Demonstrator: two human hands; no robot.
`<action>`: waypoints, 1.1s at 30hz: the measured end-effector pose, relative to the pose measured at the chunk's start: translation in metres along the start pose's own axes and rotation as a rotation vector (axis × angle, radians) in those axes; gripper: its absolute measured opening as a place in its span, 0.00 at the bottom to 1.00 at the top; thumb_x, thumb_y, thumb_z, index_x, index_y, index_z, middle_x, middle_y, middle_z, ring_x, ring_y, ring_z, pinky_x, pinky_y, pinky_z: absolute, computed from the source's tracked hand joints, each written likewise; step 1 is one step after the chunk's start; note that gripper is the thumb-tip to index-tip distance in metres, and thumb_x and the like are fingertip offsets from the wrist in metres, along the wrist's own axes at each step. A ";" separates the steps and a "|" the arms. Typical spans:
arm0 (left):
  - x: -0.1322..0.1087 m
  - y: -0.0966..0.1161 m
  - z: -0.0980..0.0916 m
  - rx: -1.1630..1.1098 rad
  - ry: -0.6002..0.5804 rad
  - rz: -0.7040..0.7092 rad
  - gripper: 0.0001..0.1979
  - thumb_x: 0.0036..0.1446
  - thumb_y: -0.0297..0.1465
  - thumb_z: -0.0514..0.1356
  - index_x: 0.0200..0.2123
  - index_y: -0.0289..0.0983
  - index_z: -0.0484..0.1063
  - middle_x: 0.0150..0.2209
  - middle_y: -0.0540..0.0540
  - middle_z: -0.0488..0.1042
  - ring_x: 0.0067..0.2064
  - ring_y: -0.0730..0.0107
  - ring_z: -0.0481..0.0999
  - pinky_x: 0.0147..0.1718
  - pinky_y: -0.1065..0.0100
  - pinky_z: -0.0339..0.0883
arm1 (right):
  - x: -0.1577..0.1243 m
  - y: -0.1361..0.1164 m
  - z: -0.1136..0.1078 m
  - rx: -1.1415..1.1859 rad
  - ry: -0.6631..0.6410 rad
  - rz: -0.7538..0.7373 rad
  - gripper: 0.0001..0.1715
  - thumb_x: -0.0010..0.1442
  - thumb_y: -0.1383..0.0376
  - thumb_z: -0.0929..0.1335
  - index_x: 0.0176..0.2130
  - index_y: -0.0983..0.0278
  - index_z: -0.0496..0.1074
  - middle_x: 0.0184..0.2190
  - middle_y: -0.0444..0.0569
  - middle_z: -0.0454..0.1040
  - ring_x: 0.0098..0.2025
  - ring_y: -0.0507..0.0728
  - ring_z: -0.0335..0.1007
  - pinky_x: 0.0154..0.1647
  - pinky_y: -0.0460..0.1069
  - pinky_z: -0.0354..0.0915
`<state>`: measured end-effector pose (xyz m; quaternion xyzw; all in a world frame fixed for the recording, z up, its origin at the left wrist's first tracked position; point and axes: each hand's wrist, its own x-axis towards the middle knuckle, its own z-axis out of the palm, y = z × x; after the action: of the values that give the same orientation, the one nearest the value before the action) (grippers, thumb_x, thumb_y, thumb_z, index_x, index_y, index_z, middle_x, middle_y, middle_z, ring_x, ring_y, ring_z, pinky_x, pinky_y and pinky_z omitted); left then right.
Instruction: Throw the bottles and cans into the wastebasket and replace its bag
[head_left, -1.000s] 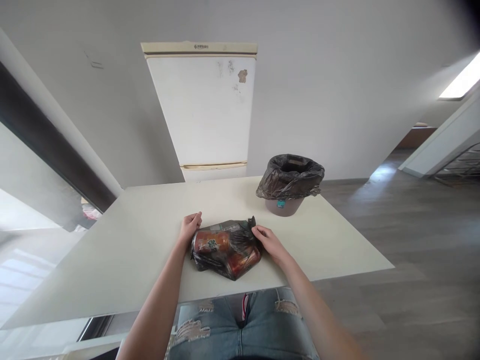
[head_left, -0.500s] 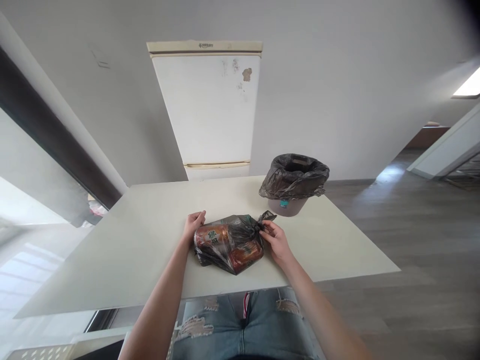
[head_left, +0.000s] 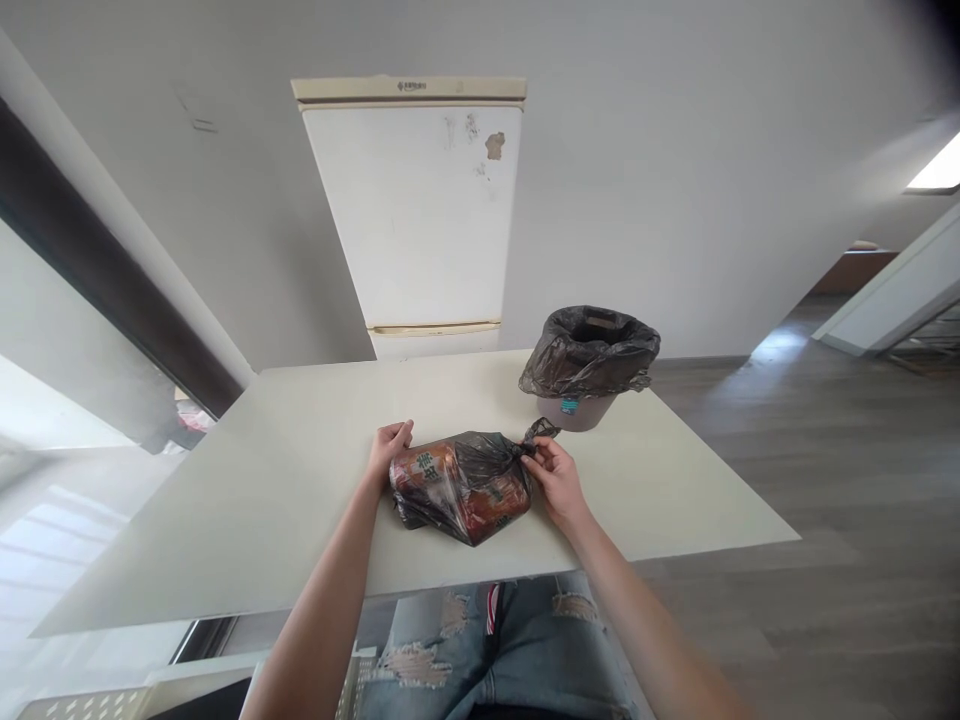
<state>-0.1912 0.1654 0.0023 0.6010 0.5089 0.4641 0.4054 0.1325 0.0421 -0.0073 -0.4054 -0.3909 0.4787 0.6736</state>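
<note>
A tied, see-through black plastic bag (head_left: 457,485) lies on its side on the white table (head_left: 247,490), with orange-red cans showing through the film. My left hand (head_left: 390,445) is curled against the bag's left end, its fingertips partly hidden behind it. At the other end, my right hand (head_left: 553,472) pinches the bag just by its knot, thumb and fingers closed. The bag's loose twisted tail (head_left: 541,430) sticks up past those fingers, close to the bin.
Behind my right hand stands a grey trash bin (head_left: 577,410) lined with a black bag (head_left: 592,360) folded over its rim. A white fridge (head_left: 420,210) stands beyond the table's far edge. Grey wood-look floor (head_left: 750,450) lies to the right.
The bag has turned slightly between my hands, so the cans show a little differently. My right hand has shifted slightly right at the knot. My left hand stays nearly in place.
</note>
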 end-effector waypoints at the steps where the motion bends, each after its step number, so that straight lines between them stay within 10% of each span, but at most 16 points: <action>1: 0.000 0.000 0.000 0.001 0.000 0.000 0.31 0.56 0.57 0.61 0.17 0.40 0.58 0.18 0.54 0.56 0.22 0.76 0.53 0.22 0.70 0.49 | 0.000 0.000 0.000 0.002 -0.002 0.002 0.23 0.51 0.59 0.83 0.44 0.58 0.76 0.45 0.48 0.83 0.49 0.61 0.78 0.57 0.56 0.70; 33: -0.003 0.001 0.000 0.002 -0.011 0.025 0.31 0.57 0.57 0.61 0.17 0.40 0.57 0.18 0.53 0.57 0.22 0.76 0.55 0.23 0.70 0.50 | -0.003 -0.007 0.002 -0.051 0.020 0.012 0.23 0.51 0.55 0.82 0.42 0.58 0.76 0.43 0.50 0.84 0.48 0.63 0.79 0.52 0.57 0.72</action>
<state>-0.1909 0.1622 0.0030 0.6101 0.4996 0.4654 0.4019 0.1325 0.0379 -0.0005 -0.4295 -0.3937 0.4687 0.6640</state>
